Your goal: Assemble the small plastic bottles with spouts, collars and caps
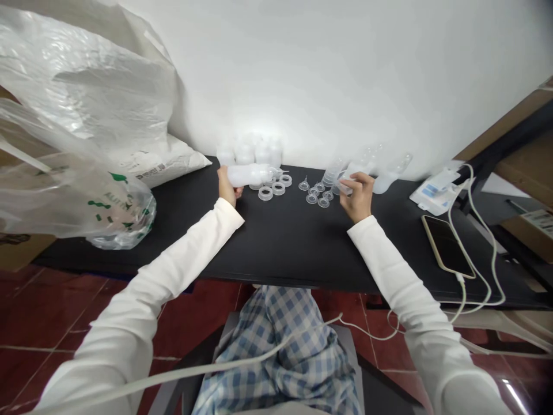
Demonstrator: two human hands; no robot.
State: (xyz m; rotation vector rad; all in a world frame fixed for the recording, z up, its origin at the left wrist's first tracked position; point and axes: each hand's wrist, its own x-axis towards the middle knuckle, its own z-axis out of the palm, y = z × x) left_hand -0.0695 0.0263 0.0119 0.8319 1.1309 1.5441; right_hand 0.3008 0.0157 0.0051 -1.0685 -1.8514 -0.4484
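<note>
My left hand (pixel 228 187) is closed around a translucent white squeeze bottle (pixel 249 174), which lies sideways with its pointed nozzle (pixel 279 173) toward the right. Below that nozzle are several clear screw rings (pixel 265 193) on the black table. Curled fingers of my right hand (pixel 358 197) meet the thumb beside a stack of clear caps (pixel 332 172); what they pinch is too blurred to make out. Left of this hand lie several clear pointed nozzle tips (pixel 312 199). Capped bottles (pixel 386 180) stand or lean just behind it.
Several uncapped white bottles (pixel 254 151) stand against the wall. Large plastic bags (pixel 86 86) crowd the left side. To the right are a white packet (pixel 436 192), a phone (pixel 447 245) and a white cable (pixel 495 259). The black table's (pixel 285 248) front edge is above my lap.
</note>
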